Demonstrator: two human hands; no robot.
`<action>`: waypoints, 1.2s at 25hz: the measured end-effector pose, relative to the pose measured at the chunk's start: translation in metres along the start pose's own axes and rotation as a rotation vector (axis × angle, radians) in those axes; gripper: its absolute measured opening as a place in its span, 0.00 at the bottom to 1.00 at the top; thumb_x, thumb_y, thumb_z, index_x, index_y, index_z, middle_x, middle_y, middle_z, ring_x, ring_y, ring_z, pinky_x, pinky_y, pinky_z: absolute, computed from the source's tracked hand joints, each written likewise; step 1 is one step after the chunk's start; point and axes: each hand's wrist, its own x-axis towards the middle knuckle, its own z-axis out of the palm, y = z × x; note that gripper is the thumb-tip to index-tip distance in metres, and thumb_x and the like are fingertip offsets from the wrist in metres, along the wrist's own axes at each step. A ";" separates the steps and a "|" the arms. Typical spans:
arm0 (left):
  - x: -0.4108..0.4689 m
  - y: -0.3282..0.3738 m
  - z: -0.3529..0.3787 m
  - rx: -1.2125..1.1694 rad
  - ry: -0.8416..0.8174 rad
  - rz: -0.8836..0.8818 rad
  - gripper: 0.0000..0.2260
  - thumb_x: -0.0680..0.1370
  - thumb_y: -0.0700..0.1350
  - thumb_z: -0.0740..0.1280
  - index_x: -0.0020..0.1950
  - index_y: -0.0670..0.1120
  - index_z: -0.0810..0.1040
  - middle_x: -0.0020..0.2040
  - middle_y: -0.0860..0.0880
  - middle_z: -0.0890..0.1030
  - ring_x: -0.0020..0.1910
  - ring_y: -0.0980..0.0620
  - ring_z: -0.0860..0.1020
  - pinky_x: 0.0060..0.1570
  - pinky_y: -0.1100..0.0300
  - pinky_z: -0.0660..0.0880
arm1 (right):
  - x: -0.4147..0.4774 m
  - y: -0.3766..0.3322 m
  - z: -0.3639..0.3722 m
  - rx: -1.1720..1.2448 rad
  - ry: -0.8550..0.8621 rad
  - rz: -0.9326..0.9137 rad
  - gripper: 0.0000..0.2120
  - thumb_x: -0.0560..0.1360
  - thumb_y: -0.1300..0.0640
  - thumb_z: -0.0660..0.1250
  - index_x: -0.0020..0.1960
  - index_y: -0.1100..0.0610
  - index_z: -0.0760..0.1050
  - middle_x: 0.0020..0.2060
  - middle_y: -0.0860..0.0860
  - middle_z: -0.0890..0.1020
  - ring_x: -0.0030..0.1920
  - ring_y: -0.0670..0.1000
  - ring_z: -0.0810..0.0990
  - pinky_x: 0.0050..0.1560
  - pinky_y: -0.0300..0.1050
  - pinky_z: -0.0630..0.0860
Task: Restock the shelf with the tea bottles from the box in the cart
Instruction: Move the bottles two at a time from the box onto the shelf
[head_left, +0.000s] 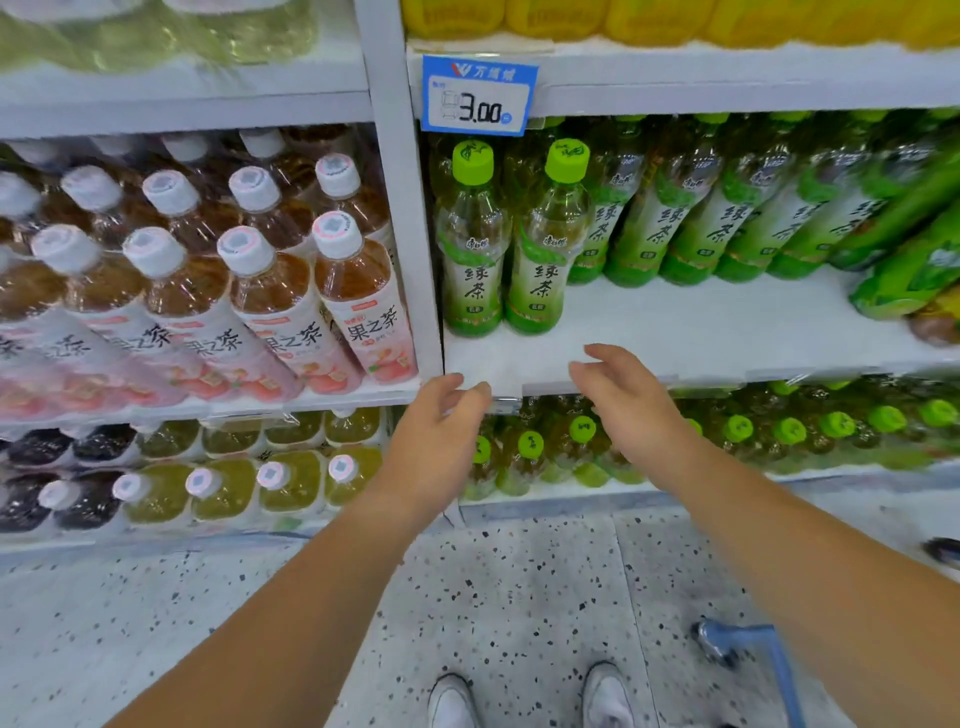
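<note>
Two green tea bottles (472, 239) with lime caps stand upright at the front left of the white middle shelf (675, 332). Behind them, a row of the same green bottles (727, 218) runs to the right along the back. My left hand (436, 431) hovers at the shelf's front edge, fingers apart and holding nothing. A little to the right, my right hand (623, 395) is likewise open and empty, just in front of the shelf edge. Neither hand touches a bottle. The box is not in view.
Pink-labelled fruit tea bottles (291, 291) fill the left bay. A blue price tag (478, 96) reading 3.00 hangs above. More green-capped bottles (779, 431) sit on the lower shelf. A blue cart corner (748, 649) shows at the bottom right, beside my white shoes (524, 696) on speckled floor.
</note>
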 end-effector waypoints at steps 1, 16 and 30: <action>-0.015 -0.002 -0.003 0.022 -0.012 -0.009 0.22 0.83 0.57 0.62 0.76 0.53 0.69 0.66 0.57 0.73 0.61 0.57 0.71 0.59 0.57 0.64 | -0.015 -0.001 -0.002 -0.012 -0.012 0.020 0.23 0.83 0.45 0.62 0.76 0.48 0.67 0.62 0.45 0.74 0.60 0.49 0.75 0.52 0.43 0.70; -0.180 0.022 -0.035 0.207 -0.150 0.085 0.22 0.84 0.55 0.61 0.76 0.48 0.69 0.72 0.52 0.72 0.68 0.55 0.70 0.63 0.57 0.65 | -0.233 -0.015 -0.036 -0.039 0.040 0.178 0.23 0.84 0.46 0.59 0.77 0.51 0.66 0.73 0.50 0.72 0.62 0.46 0.70 0.58 0.44 0.66; -0.312 0.050 0.131 0.338 -0.350 0.232 0.23 0.84 0.55 0.61 0.77 0.49 0.67 0.75 0.52 0.70 0.73 0.52 0.69 0.70 0.52 0.67 | -0.391 0.092 -0.215 0.080 0.275 0.209 0.22 0.84 0.45 0.58 0.76 0.51 0.67 0.74 0.50 0.71 0.73 0.53 0.71 0.65 0.46 0.67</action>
